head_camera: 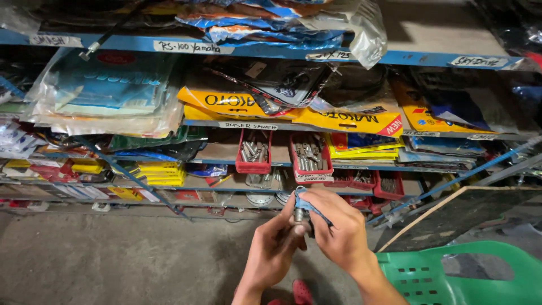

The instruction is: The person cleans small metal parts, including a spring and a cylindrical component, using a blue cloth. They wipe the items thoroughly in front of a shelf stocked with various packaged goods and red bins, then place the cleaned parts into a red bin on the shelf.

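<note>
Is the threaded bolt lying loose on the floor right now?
No, the left hand grips the threaded bolt upright while the right hand presses a blue cloth on it.

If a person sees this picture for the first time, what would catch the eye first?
Probably the two hands at bottom centre: the left hand holds a threaded metal bolt while the right hand presses a blue cloth on it. Behind them, blue shelves are crammed with plastic packets, with red bins of metal parts in the middle. A green chair fills the bottom right corner.
</note>
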